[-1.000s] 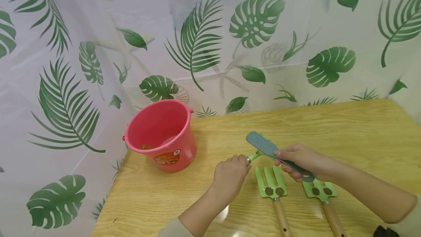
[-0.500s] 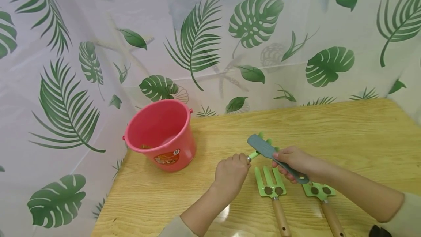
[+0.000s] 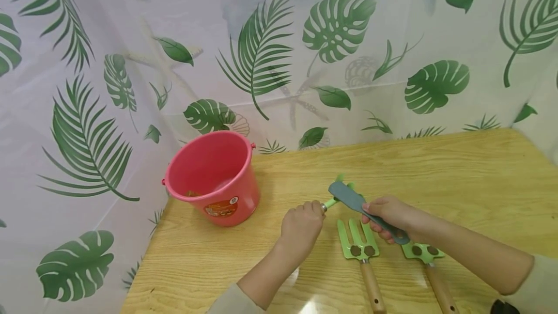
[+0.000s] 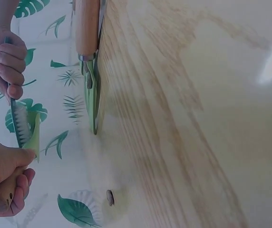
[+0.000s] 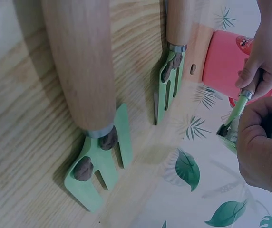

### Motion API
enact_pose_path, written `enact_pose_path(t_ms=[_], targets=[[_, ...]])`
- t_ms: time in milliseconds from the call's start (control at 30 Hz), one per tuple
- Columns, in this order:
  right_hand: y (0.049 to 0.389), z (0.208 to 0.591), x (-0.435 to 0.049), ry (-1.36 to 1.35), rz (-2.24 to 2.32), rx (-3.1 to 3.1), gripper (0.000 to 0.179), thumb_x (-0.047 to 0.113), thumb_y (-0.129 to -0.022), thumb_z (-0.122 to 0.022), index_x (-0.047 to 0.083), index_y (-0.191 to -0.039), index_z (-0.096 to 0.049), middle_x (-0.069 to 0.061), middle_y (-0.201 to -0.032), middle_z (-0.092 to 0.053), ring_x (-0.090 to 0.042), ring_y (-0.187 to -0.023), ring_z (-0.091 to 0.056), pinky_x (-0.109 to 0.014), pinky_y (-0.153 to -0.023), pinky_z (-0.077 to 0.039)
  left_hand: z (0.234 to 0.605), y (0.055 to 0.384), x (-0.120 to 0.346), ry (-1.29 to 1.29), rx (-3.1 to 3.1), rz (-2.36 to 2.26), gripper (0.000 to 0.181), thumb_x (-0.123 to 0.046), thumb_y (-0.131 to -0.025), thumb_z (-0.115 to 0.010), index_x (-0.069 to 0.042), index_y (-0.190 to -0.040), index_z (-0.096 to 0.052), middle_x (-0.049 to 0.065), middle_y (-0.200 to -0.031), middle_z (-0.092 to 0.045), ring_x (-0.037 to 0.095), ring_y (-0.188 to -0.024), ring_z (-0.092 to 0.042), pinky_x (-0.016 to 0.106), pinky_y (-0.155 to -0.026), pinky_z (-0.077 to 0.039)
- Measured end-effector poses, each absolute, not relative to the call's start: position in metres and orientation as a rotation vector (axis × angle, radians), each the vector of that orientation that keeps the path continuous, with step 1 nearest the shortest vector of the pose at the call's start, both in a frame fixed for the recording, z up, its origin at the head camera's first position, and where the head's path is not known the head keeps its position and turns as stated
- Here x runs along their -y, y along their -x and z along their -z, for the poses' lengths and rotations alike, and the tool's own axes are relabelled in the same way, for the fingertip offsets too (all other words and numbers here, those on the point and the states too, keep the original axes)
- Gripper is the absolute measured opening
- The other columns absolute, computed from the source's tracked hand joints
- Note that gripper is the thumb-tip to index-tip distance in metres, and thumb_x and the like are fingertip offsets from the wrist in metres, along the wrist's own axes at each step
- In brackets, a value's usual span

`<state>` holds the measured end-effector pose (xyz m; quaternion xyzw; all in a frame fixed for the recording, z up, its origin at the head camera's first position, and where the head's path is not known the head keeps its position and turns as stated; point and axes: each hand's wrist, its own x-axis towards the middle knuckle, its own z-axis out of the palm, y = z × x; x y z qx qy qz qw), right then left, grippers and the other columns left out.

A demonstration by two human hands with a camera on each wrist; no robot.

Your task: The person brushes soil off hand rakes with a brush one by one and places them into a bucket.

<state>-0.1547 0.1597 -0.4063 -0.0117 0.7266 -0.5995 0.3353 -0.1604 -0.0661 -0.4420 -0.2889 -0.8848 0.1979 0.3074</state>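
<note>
In the head view my left hand [image 3: 302, 229] grips the wooden handle of a small green garden rake [image 3: 330, 203], its prongs pointing away over the table. My right hand [image 3: 388, 214] pinches a grey-blue brush [image 3: 348, 197] that lies across the rake's head and partly hides it. White bristles [image 4: 23, 124] face the green metal in the left wrist view and appear to touch it. A dark lump [image 5: 222, 130] clings to the rake's head in the right wrist view. Two green garden forks [image 3: 357, 239] [image 3: 425, 252] with wooden handles lie below my right hand, each bearing brown lumps.
A pink bucket [image 3: 247, 193] stands at the left of the wooden table [image 3: 457, 173], with something brown inside. One brown lump [image 4: 110, 197] lies loose on the tabletop. A leaf-patterned curtain [image 3: 279, 62] hangs behind. Something black [image 3: 503, 306] shows at the lower right.
My left hand and the rake have shifted slightly left. The brush in my right hand has moved a little down and left, leaving more of the prongs showing.
</note>
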Motion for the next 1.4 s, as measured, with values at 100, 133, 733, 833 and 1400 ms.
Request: enact_pose_path(t_ms=[100, 133, 733, 833, 1400], targets=[[0.155, 0.408, -0.16, 0.038, 1.567, -1.883, 0.032, 0.021, -0.104, -0.029, 0.001, -0.091, -0.051, 0.004, -0.059, -0.044, -0.003, -0.042, -0.039, -0.017, -0.043, -0.035, 0.442, 0.163, 0.068, 0.772, 2.344, -0.513, 0.029, -0.042, -0.086, -0.066, -0.019, -0.072, -0.056, -0.011, -0.054, -0.045, 0.001, -0.046, -0.023, 0.013, -0.039, -0.02], [0.155, 0.408, -0.16, 0.042, 1.569, -1.878, 0.032, 0.021, -0.104, -0.029, 0.001, -0.091, -0.051, 0.004, -0.059, -0.044, -0.003, -0.042, -0.039, -0.017, -0.043, -0.035, 0.441, 0.164, 0.069, 0.774, 2.348, -0.509, 0.029, -0.042, -0.087, -0.065, -0.019, -0.071, -0.056, -0.011, -0.054, -0.045, 0.001, -0.046, -0.023, 0.013, -0.039, -0.02], [0.146, 0.425, -0.175, 0.099, 1.528, -1.846, 0.034, 0.023, -0.103, -0.032, 0.004, -0.084, -0.053, 0.005, -0.058, -0.044, -0.003, -0.043, -0.038, -0.016, -0.044, -0.034, 0.445, 0.182, 0.089, 0.696, 2.365, -0.502, 0.028, -0.038, -0.088, -0.065, -0.017, -0.072, -0.055, -0.009, -0.054, -0.044, 0.001, -0.044, -0.026, 0.013, -0.038, -0.023], [0.145, 0.43, -0.18, 0.109, 1.53, -1.818, 0.033, 0.022, -0.102, -0.033, 0.003, -0.084, -0.053, 0.006, -0.059, -0.044, -0.002, -0.044, -0.038, -0.015, -0.043, -0.034, 0.444, 0.185, 0.093, 0.685, 2.36, -0.469, 0.028, -0.037, -0.086, -0.068, -0.016, -0.073, -0.055, -0.008, -0.055, -0.048, 0.0, -0.044, -0.035, 0.012, -0.038, -0.029], [0.145, 0.419, -0.182, 0.09, 1.514, -1.825, 0.034, 0.028, -0.103, -0.035, 0.004, -0.088, -0.053, 0.006, -0.058, -0.042, -0.003, -0.042, -0.036, -0.018, -0.044, -0.033, 0.44, 0.182, 0.093, 0.691, 2.422, -0.434, 0.027, -0.038, -0.085, -0.068, -0.015, -0.074, -0.058, -0.007, -0.057, -0.051, 0.0, -0.045, -0.041, 0.014, -0.039, -0.032]])
